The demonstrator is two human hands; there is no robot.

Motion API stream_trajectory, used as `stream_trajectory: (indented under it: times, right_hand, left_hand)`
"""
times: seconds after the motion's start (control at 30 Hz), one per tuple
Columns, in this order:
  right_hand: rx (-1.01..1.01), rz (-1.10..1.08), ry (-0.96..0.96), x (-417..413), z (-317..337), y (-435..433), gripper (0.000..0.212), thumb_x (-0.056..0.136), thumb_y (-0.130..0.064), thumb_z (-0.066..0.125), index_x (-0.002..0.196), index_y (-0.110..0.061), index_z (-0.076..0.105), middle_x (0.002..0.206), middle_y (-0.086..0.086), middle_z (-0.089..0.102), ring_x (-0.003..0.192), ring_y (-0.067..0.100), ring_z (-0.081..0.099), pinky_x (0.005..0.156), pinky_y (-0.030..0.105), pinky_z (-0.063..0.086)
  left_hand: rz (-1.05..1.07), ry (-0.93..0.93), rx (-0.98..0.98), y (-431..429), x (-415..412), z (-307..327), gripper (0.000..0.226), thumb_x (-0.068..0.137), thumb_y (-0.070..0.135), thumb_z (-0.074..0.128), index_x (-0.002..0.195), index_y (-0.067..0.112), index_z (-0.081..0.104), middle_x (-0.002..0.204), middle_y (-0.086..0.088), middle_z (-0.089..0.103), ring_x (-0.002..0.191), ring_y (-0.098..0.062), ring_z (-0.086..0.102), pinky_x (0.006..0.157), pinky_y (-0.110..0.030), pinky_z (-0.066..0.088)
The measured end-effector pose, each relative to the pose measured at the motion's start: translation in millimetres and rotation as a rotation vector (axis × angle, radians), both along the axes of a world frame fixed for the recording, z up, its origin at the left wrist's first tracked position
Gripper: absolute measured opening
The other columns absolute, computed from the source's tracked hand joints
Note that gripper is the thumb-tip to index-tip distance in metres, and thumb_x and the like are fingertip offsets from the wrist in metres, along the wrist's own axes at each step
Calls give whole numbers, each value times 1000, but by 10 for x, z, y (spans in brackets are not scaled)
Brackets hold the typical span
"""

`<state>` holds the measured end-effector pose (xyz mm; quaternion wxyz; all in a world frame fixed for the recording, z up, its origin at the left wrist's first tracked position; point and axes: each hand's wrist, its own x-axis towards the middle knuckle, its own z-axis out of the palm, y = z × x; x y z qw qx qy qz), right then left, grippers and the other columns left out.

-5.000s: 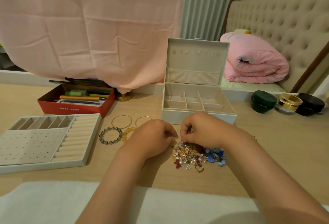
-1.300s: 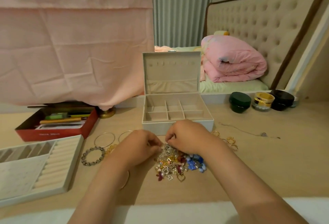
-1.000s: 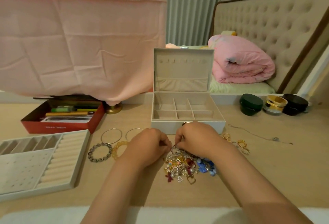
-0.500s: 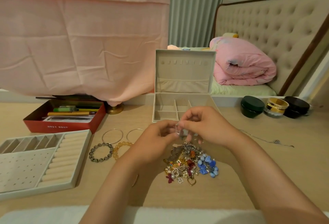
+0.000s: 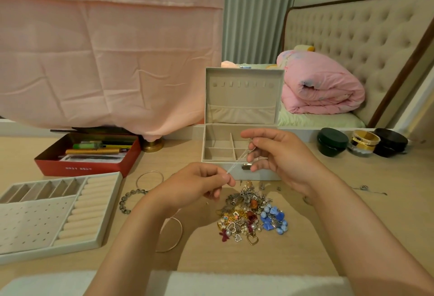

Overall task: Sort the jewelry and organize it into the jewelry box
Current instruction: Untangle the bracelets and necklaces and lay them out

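A thin silver chain [image 5: 238, 162] stretches between my two hands, above the table. My left hand [image 5: 195, 185] pinches its lower end. My right hand [image 5: 279, 154] pinches its upper end in front of the open beige jewelry box [image 5: 237, 173], whose lid stands upright and whose compartments look bare. Below the hands lies a pile of mixed jewelry [image 5: 249, 215] with hearts, pearls and blue beads. A removable beige tray [image 5: 47, 213] with ring rolls and slots sits at the left. Bangles [image 5: 149, 179] and a dark bead bracelet [image 5: 128, 201] lie between tray and pile.
A red box of pens [image 5: 87, 154] stands at the back left under a pink cloth [image 5: 105, 48]. Three cosmetic jars [image 5: 361, 141] sit at the back right. A thin bangle [image 5: 171, 234] lies under my left forearm. A small chain piece [image 5: 366, 188] lies far right.
Both hands rose from the pile and drew apart, pulling a thin chain taut between them. The right hand moved up toward the box.
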<state>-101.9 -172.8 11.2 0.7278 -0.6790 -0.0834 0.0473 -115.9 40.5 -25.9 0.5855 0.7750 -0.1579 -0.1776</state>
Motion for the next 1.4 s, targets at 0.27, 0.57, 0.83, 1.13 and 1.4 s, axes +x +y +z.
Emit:
stream_trajectory:
  times: [0.27,0.57,0.83,1.13,1.4]
  right_hand:
    - [-249,9,-52,-109,70,-234,18,92,1,66,106,-8,72,79,18,68,67,19,68,63,25,60]
    - [-931,-101,8,-422,5,-1368,8,88,-17,77,95,-21,75,65,-7,67,56,4,63,50,20,48]
    - [-996,-320,179,-642,-357,-2318,5,90,-19,74,87,-23,73,72,-3,64,60,13,59,58,27,49]
    - [-1109,-498,173,-544,-697,-2576,8,88,-28,70,82,-32,67,94,-11,64,92,13,61,82,31,53]
    - [-1126,-502,170,-509,-716,-2500,7,93,-28,66,92,-34,68,98,-10,65,94,13,62,85,31,54]
  left_hand:
    - [53,-17,75,135,-57,151,24,102,18,52,96,5,71,61,2,48,58,-12,47,61,-20,43]
    - [-120,-198,468,-904,17,260,24,99,35,54,86,25,73,70,12,60,62,-7,53,66,-24,46]
    - [-306,-387,777,-2118,234,170,16,96,26,56,97,23,72,98,4,69,92,-17,62,81,-32,50]
    - [-339,-545,1189,-2795,466,95,26,99,12,48,120,9,63,117,-9,63,103,-26,61,92,-35,51]
    - [-355,-615,1284,-2758,526,47,30,100,15,49,129,10,54,122,-8,57,110,-24,56,91,-32,47]
